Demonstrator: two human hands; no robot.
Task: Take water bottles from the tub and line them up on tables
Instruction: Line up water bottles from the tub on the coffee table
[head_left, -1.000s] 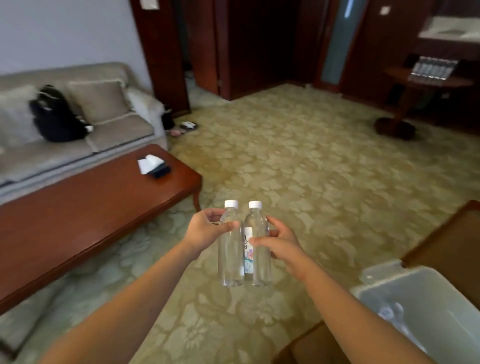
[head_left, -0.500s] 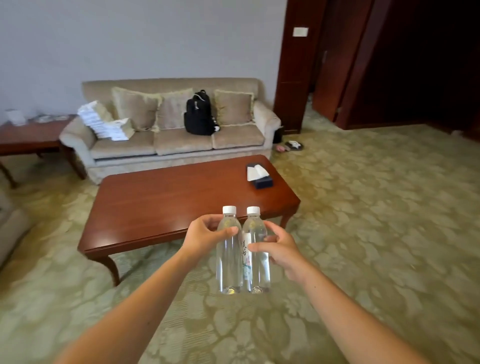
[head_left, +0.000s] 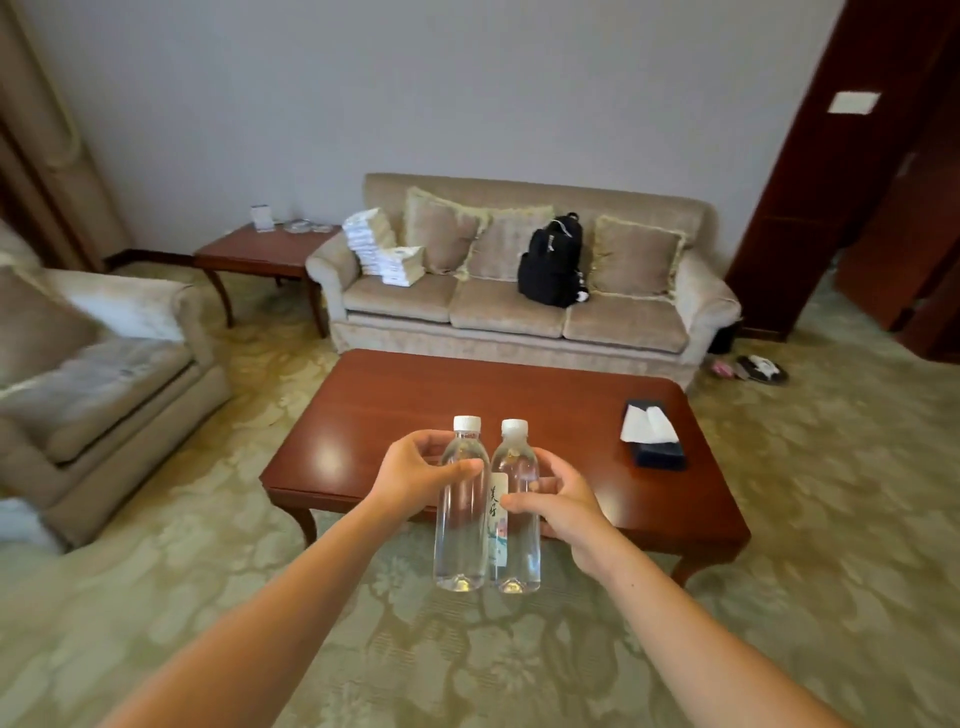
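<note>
Two clear water bottles with white caps hang upright side by side in front of me. My left hand (head_left: 415, 480) grips the left water bottle (head_left: 461, 525) near its shoulder. My right hand (head_left: 563, 506) grips the right water bottle (head_left: 519, 535), which carries a paper label. Both bottles are held above the near edge of the red-brown coffee table (head_left: 415, 405). The tub is out of view.
A dark tissue box (head_left: 653, 436) sits on the coffee table's right side. Behind it stands a beige sofa (head_left: 519, 306) with a black backpack (head_left: 550, 262) and stacked white packs. An armchair (head_left: 93, 374) is at left, a side table (head_left: 265, 252) at the back.
My view has swung left and I have come closer to the coffee table, which now lies straight ahead. Both hands keep the same hold on the two bottles.
</note>
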